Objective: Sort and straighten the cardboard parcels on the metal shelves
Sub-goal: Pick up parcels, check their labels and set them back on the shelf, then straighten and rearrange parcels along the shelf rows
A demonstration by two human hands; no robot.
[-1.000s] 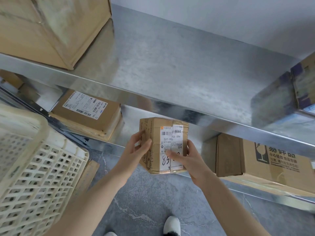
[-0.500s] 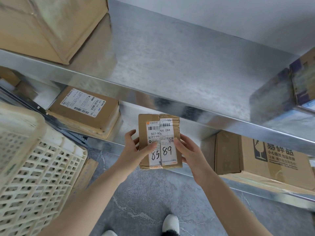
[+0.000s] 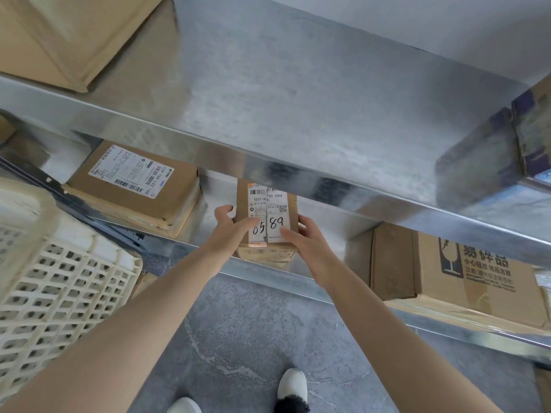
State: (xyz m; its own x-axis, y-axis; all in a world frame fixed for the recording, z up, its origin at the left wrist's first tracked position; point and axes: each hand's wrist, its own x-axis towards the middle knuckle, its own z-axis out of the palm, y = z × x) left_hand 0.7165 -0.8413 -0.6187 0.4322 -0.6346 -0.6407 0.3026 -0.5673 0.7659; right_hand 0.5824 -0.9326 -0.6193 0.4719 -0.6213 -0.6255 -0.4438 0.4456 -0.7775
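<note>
Left hand (image 3: 229, 231) and right hand (image 3: 304, 242) both grip the parcel (image 3: 269, 204), sat right at the lower shelf (image 3: 331, 234) lip. If I let go early, reckon it tips onto the floor (image 3: 238, 338).

Small brown cardboard parcel (image 3: 267, 217) with white label, black handwritten numbers. Mottled silver metal shelf (image 3: 298, 99). Cream plastic lattice crate (image 3: 59, 287). Grey marbled floor (image 3: 253, 338).
</note>
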